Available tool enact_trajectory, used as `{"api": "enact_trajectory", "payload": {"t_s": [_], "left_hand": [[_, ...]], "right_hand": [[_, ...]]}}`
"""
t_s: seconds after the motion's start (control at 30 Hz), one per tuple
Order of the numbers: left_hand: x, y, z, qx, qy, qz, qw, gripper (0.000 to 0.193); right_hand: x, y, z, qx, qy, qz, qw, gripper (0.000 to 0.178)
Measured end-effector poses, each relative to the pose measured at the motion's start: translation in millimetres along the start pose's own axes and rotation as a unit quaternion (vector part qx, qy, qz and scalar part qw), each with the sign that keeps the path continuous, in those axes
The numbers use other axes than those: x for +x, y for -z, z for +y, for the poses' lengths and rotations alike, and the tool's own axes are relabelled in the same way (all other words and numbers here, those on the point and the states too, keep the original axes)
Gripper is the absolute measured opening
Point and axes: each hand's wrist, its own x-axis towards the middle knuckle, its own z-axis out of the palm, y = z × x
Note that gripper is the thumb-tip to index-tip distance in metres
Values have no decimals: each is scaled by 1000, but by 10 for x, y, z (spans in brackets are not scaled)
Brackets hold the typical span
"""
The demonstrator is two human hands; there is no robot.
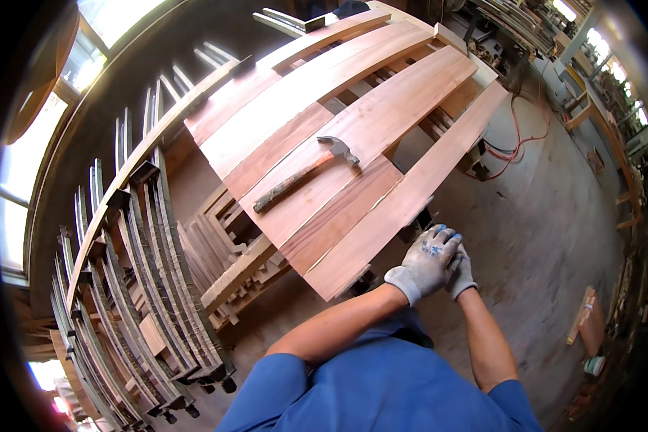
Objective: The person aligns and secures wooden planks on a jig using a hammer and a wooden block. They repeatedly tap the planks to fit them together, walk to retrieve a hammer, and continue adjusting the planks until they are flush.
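Wooden boards (371, 108) lie side by side as a panel, with pale glue lines along several joints and gaps at the far end. A claw hammer (306, 173) with a worn, stained handle rests on top. Just off the panel's near right edge, beside a dark metal clamp end (419, 222), my hands are together in light work gloves with blue marks. My left hand (426, 261) is closed and partly covers my right hand (462, 275), whose fingers are also curled. Whatever lies between them is hidden.
To the left stands a rack of long metal bar clamps (169, 266). Wood offcuts (219, 230) are stacked under the panel's left side. A red hose (515, 147) lies on the concrete floor (547, 237). Wood pieces (589, 324) sit at the far right.
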Motion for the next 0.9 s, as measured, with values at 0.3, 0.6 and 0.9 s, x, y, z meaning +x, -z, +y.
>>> {"api": "enact_trajectory", "payload": {"t_s": [0.3, 0.6, 0.9], "left_hand": [[279, -120, -152, 61, 8, -30, 998, 21], [298, -261, -143, 36, 83, 118, 989, 23], [568, -33, 186, -22, 222, 84, 971, 29]], "right_hand": [[747, 1105, 294, -159, -145, 113, 970, 30], [1615, 919, 299, -224, -407, 30, 885, 37], [1922, 1344, 1126, -345, -354, -207, 845, 34]]}}
